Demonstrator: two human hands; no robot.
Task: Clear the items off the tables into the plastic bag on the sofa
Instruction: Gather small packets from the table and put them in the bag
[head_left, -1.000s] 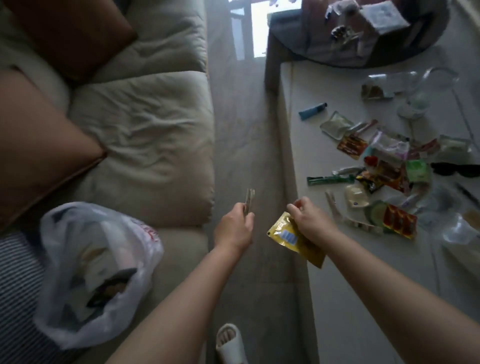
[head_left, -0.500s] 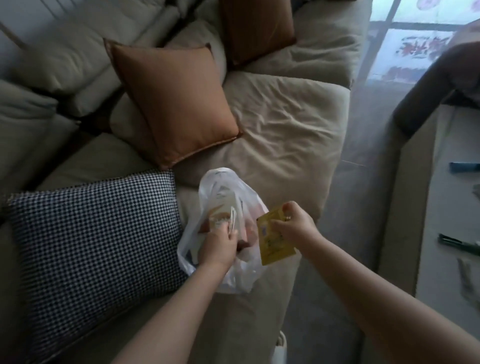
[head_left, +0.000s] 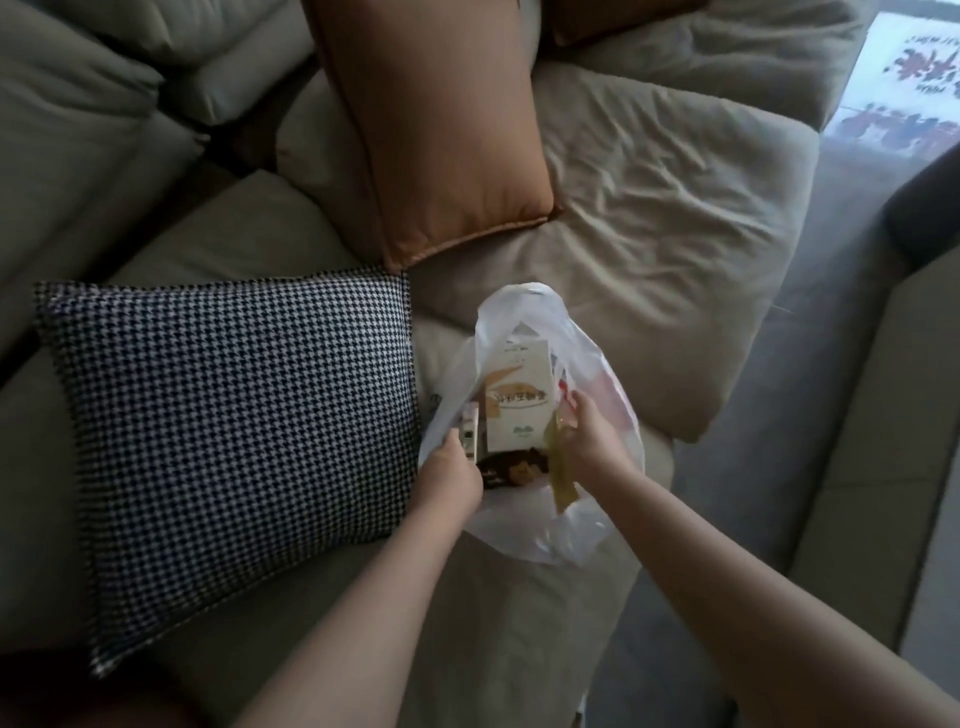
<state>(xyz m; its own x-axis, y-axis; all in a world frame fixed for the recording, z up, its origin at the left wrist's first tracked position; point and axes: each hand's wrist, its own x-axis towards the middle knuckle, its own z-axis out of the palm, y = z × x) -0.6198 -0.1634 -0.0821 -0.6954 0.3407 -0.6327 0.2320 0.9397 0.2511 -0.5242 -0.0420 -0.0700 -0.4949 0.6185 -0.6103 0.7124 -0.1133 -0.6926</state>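
My left hand (head_left: 451, 470) pinched a small packet (head_left: 470, 432), my right hand (head_left: 587, 434) pinched a yellow sachet (head_left: 560, 470), both over the plastic bag (head_left: 524, 312) on the sofa (head_left: 665, 208); bag held maybe 3 items, neither dropped yet.

Both bare forearms reach toward 12 o'clock. Left hand (head_left: 451, 470) at 11, fingers curled, pinching slim packet (head_left: 470, 439). Right hand (head_left: 589, 436) at 1, gripping yellow sachet (head_left: 560, 475).
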